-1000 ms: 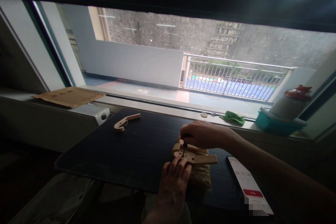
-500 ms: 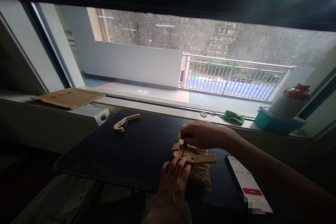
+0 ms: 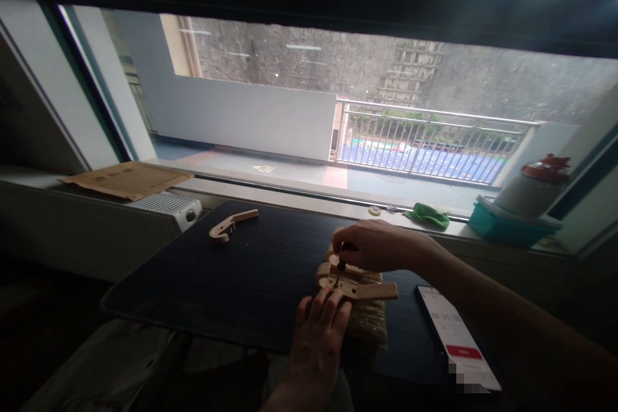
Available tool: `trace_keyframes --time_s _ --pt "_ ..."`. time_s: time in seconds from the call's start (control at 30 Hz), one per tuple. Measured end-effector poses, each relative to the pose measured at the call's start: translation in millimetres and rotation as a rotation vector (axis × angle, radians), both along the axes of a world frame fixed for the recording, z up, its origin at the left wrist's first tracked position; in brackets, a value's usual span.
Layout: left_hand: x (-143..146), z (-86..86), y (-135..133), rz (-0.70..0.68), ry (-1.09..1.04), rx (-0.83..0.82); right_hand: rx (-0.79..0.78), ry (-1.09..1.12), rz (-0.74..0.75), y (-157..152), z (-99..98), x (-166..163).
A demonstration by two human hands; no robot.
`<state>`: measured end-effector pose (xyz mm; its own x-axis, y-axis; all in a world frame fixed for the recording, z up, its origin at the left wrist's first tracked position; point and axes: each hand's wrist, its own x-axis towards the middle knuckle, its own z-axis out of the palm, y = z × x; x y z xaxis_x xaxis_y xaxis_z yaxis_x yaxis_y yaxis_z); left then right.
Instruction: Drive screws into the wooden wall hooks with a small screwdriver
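Pale wood is what the nearest hand meets: the left hand (image 3: 318,328) comes up over the near edge of the dark table (image 3: 217,283) and lies open, its fingertips (image 3: 333,299) pressing down on the near end of a wooden assembly (image 3: 367,290) of thin curved and straight strips. The assembly sits right of the table's middle, partly over a clear bag (image 3: 369,325) of small pieces. Just beyond, the right hand (image 3: 374,246) is closed around the dark handle of a small screwdriver (image 3: 340,264), which stands nearly upright with its tip on the wood. The assembly looks light and stiff, but the thin arms would likely snap or split if bent. It seems best held flat by its broad stacked middle, not by the long strip sticking out to the right. The smooth bag under it may let it slide. Near the right edge of the table lies a phone (image 3: 456,338); its screen shows a timer reading about 00:21:30 above a red bar, and its lower part is blurred. No brand can be read anywhere. At the far left corner of the table rests a loose hooked wooden piece (image 3: 232,223). Beyond that, the windowsill carries a green cloth (image 3: 427,214) and a teal box (image 3: 512,228) with a red-capped bottle (image 3: 535,190) on it. Cardboard (image 3: 125,178) lies on the ledge to the far left.
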<state>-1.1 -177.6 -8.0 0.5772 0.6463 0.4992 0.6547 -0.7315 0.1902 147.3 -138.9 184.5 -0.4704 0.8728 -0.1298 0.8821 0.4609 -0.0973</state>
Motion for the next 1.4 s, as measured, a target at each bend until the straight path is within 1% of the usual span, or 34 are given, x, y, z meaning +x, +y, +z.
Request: trace_keyframes --time_s 0.13,0.3,0.4,0.53,0.77,0.93,1.03,1.13,1.2,1.23,1.3,1.4 --pt "0.4 1.2 1.0 0.001 0.014 -0.008 0.005 0.023 0.03 0.7 -5.7 1.1" --pt "0.4 2.8 -0.3 0.008 0.016 -0.01 0.092 -0.004 -0.017 -0.4 -13.5 2.1" --pt "0.5 2.0 -0.8 0.02 0.02 -0.006 0.074 -0.012 -0.033 -3.0 -9.2 1.3" --pt "0.6 0.8 0.1 0.017 0.02 -0.006 0.039 0.0 -0.014 -6.3 -2.8 0.2" --pt "-0.2 5.2 -2.3 0.01 0.048 -0.009 0.062 0.056 -0.039 -3.7 -11.1 -2.0" --pt "0.9 6.5 -3.6 0.011 0.049 -0.034 0.041 0.023 -0.024 -4.2 -5.6 -1.3" --pt "-1.7 9.1 -3.9 -0.018 0.012 -0.073 0.025 0.036 0.009 -4.6 -3.6 1.0" --pt "-9.2 11.7 -2.7 -0.087 -0.081 -0.122 0.015 0.078 0.011 -4.0 -7.5 3.6" --pt "-14.9 11.6 0.9 -0.11 -0.196 -0.133 0.009 0.093 -0.015 -3.5 -10.6 4.9" --pt "-17.2 11.0 3.7 -0.095 -0.272 -0.135 0.008 0.093 -0.029 -3.4 -11.4 5.4" --pt "-19.9 10.0 11.5 -0.013 -0.449 -0.171 0.001 0.069 -0.049 -3.4 -10.6 5.7" --pt "-18.5 10.3 26.6 0.135 -0.709 -0.342 -0.012 0.013 -0.057 -3.5 -4.6 5.0"
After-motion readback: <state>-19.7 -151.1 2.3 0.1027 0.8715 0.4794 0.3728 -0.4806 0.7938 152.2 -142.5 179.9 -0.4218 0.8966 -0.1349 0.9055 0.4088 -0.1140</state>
